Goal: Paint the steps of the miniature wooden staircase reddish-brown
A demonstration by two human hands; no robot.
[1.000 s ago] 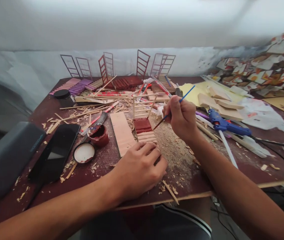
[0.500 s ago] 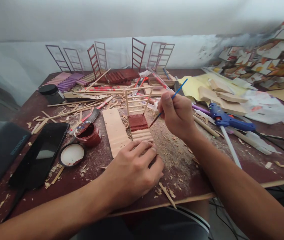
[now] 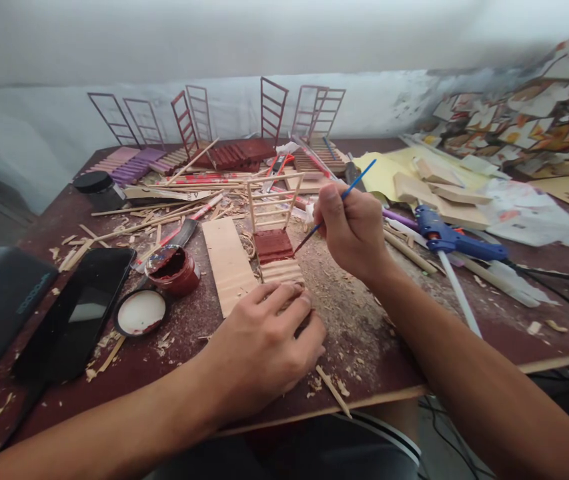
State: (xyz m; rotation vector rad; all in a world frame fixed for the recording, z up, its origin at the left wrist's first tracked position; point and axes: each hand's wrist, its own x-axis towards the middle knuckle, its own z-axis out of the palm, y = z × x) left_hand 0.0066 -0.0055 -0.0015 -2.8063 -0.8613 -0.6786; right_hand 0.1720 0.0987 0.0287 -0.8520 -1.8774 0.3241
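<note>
View shifted; paintbrush (image 3: 359, 178) tip still at part-red chair (image 3: 273, 245).

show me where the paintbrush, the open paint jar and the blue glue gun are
Paintbrush (image 3: 359, 179): head view, on the upper blue part of its handle.
Open paint jar (image 3: 185, 280): head view, on its outer wall.
Blue glue gun (image 3: 453, 242): head view, on its blue body.

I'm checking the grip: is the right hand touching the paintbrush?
Touching: the head view shows the right hand gripping the paintbrush between thumb and fingers.
</note>
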